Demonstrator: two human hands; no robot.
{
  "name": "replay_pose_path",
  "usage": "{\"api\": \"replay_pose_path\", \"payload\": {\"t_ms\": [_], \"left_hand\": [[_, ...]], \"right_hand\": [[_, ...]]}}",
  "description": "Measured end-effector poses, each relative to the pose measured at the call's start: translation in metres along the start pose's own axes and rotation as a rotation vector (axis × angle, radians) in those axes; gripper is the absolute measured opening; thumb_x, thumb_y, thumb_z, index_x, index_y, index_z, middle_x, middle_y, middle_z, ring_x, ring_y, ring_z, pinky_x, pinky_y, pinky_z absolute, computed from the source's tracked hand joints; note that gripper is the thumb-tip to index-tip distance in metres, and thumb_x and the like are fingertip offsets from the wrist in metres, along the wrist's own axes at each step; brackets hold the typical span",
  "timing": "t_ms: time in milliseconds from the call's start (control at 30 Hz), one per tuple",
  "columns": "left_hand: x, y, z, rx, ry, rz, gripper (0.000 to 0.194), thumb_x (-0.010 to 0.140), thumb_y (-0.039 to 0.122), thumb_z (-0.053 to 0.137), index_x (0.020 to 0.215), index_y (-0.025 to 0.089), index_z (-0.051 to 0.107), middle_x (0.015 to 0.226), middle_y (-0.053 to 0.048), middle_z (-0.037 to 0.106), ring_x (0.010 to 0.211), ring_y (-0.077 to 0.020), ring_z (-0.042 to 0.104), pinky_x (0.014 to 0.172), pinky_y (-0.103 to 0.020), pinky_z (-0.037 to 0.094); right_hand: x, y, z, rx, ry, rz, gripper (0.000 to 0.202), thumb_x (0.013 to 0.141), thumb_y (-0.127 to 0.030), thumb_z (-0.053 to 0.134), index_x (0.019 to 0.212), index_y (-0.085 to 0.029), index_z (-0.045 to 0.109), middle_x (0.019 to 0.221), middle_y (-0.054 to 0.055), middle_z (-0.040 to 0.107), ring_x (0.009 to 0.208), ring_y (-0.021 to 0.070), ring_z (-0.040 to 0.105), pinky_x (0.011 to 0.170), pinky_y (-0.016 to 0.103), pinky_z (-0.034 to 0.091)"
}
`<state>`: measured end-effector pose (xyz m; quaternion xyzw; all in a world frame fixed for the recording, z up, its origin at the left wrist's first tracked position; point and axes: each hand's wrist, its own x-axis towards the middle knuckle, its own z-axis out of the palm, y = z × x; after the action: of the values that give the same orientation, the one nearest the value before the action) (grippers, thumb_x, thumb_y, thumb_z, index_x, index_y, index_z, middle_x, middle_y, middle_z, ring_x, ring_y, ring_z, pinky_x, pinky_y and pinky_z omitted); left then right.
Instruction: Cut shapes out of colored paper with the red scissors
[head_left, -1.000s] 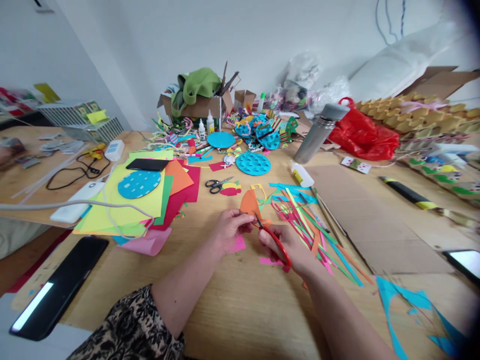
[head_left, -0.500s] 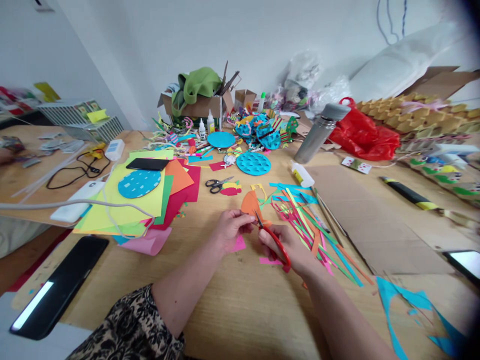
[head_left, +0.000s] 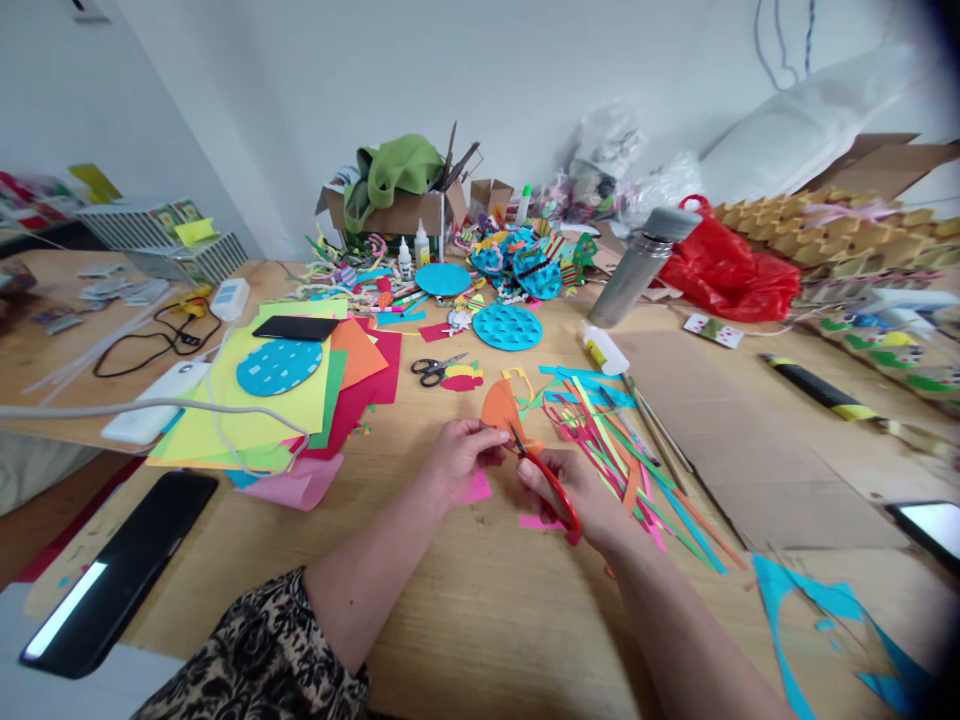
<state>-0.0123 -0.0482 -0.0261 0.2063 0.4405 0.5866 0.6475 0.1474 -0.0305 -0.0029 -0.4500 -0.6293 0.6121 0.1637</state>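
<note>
Orange paper (head_left: 497, 404) against red-handled scissors (head_left: 551, 478), white bottle (head_left: 613, 354) beyond (yellow label (head_left: 596, 351), illegible).

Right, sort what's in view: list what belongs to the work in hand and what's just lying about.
In use:
orange paper, in the left hand
red scissors, in the right hand, blades at the paper

Apparently just lying about:
black scissors
steel bottle
red plastic bag
cardboard sheet
big phone at lower left
</note>
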Motion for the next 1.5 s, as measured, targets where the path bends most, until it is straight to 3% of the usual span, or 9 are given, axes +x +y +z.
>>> {"api": "replay_pose_path", "payload": {"t_ms": [500,1100,1500], "left_hand": [[0.0005,-0.0018,-0.0015,0.027,-0.019,-0.009,0.021,0.054,0.024,0.082,0.064,0.011,0.07,0.059,-0.003,0.064,0.055,-0.0107,0.054,0.061,-0.027,0.04],[0.0014,-0.0022,-0.002,0.012,-0.02,-0.005,0.021,0.054,0.023,0.082,0.065,0.011,0.07,0.061,-0.003,0.064,0.055,-0.0103,0.054,0.059,-0.026,0.04],[0.0032,-0.0029,-0.0038,0.066,0.002,0.032,0.02,0.057,0.025,0.08,0.067,0.011,0.069,0.062,-0.003,0.064,0.056,-0.0102,0.053,0.061,-0.027,0.039]], "right_hand": [[0.0006,0.0023,-0.0004,-0.002,-0.014,-0.012,0.055,0.067,-0.069,0.07,0.057,-0.019,0.049,0.046,-0.001,0.052,0.041,0.0105,0.047,0.042,0.023,0.033],[0.0002,-0.0007,0.0001,-0.009,-0.004,0.015,0.058,0.064,-0.073,0.069,0.054,-0.022,0.042,0.043,-0.004,0.046,0.037,0.0091,0.041,0.037,0.022,0.028],[0.0002,0.0004,-0.0002,-0.021,-0.018,0.009,0.056,0.066,-0.07,0.069,0.055,-0.022,0.043,0.044,-0.004,0.047,0.039,0.0101,0.045,0.04,0.023,0.032]]}}
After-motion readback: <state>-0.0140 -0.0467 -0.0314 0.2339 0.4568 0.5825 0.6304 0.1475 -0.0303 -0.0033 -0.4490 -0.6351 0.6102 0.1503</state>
